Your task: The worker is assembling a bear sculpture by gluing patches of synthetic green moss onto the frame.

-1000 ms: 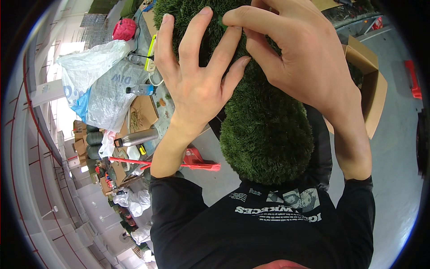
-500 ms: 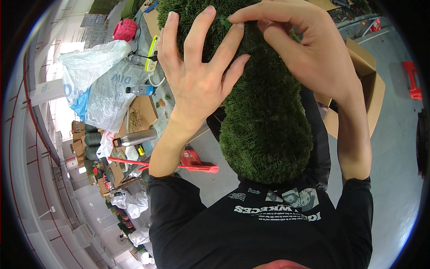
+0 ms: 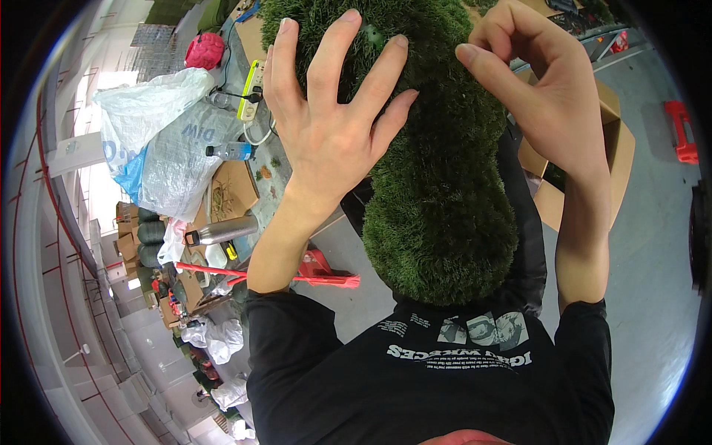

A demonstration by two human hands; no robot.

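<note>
A big rounded shape covered in dark green artificial turf fills the middle of the view, rising in front of my black T-shirt. My left hand lies flat on its left upper side with the fingers spread wide. My right hand is at its upper right edge, fingers bent in a loose pinch, index tip touching the turf. I see nothing between those fingers.
On the left lie white plastic bags, a plastic bottle, a steel flask, a yellow-green power strip and a red long-handled tool. An open cardboard box stands behind the shape on the grey floor, at the right.
My right hand has lifted off the top of the green shape and drawn to the right, its fingers curling. My left hand stays flat on the turf.
</note>
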